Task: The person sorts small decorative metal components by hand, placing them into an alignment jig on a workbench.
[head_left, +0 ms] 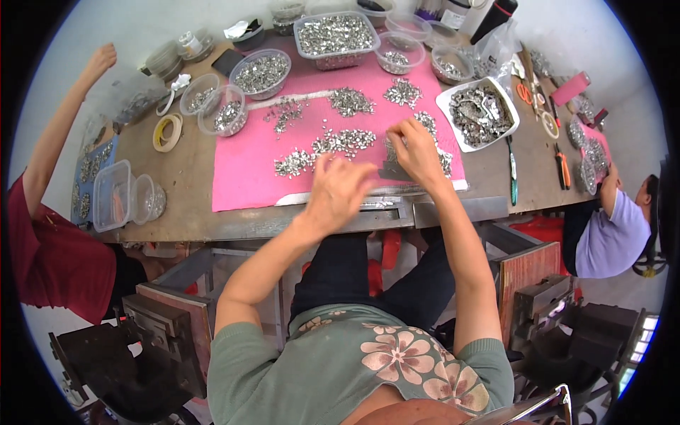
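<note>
"Head view, nearest first: what lay between the body and each grip?"

"The front of the worktop point(188, 193). The pink cloth point(241, 177) ended just short of that edge, so a forearm dragging on it could have tugged it and tipped pieces off."

"And the hands?"

"The left grip point(333, 193) was loosely curled and blurred. The right grip point(416, 152) was narrow, fingertips drawn close together. I couldn't tell whether either held anything."

"Where were the small silver pieces point(347, 144)?"

"In a loose heap just beyond the left grip, with more around the right one, near a dark flat thing point(394, 172) between the two. A brush of the left knuckles could have run neighbouring heaps together, and pieces that small could have slipped from a pinch."

"Farther out?"

"A white tray point(449, 124) of metal bits stood right of the right grip; a sideways elbow might have knocked it. Well beyond both, a rectangular tub point(337, 61) was so full that a bump could have spilled it."
</note>
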The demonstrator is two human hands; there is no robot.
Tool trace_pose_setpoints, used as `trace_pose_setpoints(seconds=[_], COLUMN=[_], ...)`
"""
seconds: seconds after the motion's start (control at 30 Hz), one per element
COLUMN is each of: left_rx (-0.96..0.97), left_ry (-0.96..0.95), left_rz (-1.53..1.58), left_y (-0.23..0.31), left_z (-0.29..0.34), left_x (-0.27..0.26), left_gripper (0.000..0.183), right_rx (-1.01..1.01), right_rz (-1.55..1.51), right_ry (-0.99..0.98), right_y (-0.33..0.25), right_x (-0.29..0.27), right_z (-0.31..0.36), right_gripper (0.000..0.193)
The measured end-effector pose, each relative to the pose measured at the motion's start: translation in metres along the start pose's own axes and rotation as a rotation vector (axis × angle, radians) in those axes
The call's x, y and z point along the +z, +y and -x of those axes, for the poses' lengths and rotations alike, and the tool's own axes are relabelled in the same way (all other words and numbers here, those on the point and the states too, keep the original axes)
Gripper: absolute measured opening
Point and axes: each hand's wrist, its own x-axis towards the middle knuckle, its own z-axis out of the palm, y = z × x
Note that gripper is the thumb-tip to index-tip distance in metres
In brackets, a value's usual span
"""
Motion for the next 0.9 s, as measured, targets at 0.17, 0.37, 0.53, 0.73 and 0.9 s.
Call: trace_pose_setpoints(seconds=[0.17,0.37,0.53,0.73,0.9], left_rx=[-0.107,-0.142,-0.154,-0.271,-0.370], left_ry=[0.102,0.129,0.122,0.156,0.152], left_rz=[-0.224,-0.108,-0.020,0.164,0.254], left_y=[-0.082,-0.122,-0.130,-0.131,-0.121], left_z=[-0.061,-0.088,-0.098,-0.104,-0.103], left_x=[0.005,0.032,0.037,0.028,0.020], left_gripper=[0.019,0.018,0.017,0.012,0.010], right_rx=[0.011,0.020,0.066,-0.019,0.019], right_rz=[0.080,0.218,0.263,0.180,0.193], right_ry=[-0.015,-0.001,-0.084,-0.052,-0.046], right_y=[0.027,0.027,0.034,0.033,0.027], right_x=[0.036,0.053,0.051,0.042,0.029], right_z=[-0.052,-0.060,-0.061,-0.052,-0.043], right_gripper=[0.012,0.013,0.015,0.012,0.012])
